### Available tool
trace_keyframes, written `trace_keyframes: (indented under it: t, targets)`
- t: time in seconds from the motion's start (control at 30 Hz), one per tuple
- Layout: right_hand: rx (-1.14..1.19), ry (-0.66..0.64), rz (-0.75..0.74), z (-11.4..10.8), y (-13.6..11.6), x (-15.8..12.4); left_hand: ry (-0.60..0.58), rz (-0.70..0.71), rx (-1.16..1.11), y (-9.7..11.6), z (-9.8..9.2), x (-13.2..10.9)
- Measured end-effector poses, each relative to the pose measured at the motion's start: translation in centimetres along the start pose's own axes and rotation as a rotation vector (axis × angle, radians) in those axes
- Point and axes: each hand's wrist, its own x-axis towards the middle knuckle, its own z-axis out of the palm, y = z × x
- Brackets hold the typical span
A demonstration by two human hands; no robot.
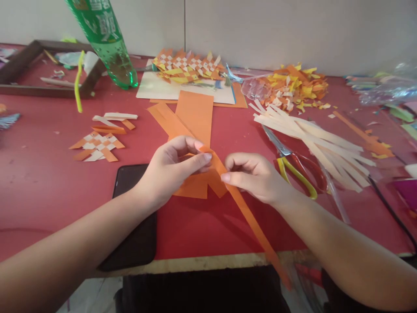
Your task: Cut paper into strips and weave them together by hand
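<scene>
A long orange paper strip runs from my fingers down past the table's front edge. My left hand pinches its upper end between thumb and forefinger. Just to the right, my right hand grips the same strip a little lower, thumb against curled fingers. Beneath and behind the hands lie several orange paper pieces, partly hidden by my left hand. A small woven orange and white paper piece rests to the left, with short folded strips above it.
A black phone lies under my left forearm. Scissors and pale strips are at right. Behind are a green bottle, a brown frame, a woven fish-like piece and a pile of paper scraps.
</scene>
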Motion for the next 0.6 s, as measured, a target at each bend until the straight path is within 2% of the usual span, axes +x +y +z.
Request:
trace_keyframes:
  t: [0.13,0.23,0.4,0.6]
  targets:
    - [-0.004,0.006,0.011,-0.04,-0.14,-0.19,-0.023,-0.025,0.014,0.03,0.01,-0.20]
    - [0.067,0.081,0.028,0.25,-0.13,-0.23,-0.083,-0.071,0.033,0.07,0.12,-0.35]
    - [0.008,0.127,-0.098,0.42,-0.16,-0.15,-0.162,-0.150,0.058,0.31,0.39,-0.50]
    - [-0.033,0.140,-0.123,0.50,-0.23,-0.23,-0.170,-0.066,0.185,0.40,0.36,-0.53]
